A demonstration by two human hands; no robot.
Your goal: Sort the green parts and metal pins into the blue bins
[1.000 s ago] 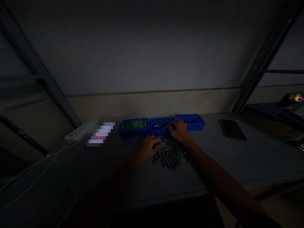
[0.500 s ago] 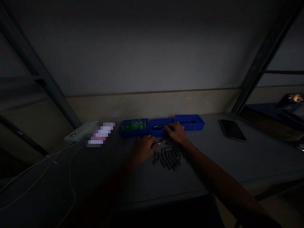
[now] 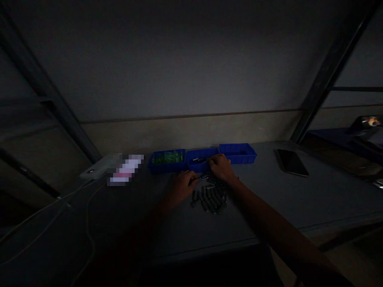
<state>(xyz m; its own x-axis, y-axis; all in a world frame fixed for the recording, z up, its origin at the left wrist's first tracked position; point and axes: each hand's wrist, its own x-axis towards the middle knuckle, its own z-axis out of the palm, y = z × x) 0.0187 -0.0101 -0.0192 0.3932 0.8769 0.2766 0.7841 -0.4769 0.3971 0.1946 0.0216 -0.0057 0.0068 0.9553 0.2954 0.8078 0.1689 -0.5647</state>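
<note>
The scene is very dark. A pile of small dark cylinders (image 3: 211, 199) lies on the grey table (image 3: 269, 199). My left hand (image 3: 182, 185) rests at the pile's left edge, fingers curled, pinching a small metal piece (image 3: 201, 177). My right hand (image 3: 220, 168) sits at the pile's far side, by the front wall of the middle blue tray (image 3: 202, 164); what it holds is too dark to tell. A left blue tray (image 3: 167, 166) holds green parts, and a right blue tray (image 3: 239, 153) stands beside them.
A dark phone (image 3: 291, 162) lies flat at the right. A white device (image 3: 100, 167) with white cables (image 3: 88, 215) sits at the left, next to a blurred packet (image 3: 124, 170). Slanted shelf posts stand at both sides, with the wall close behind the trays.
My right hand slid a little left along the front of the middle tray. My left hand shifted slightly up and left, still on the small metal piece.
</note>
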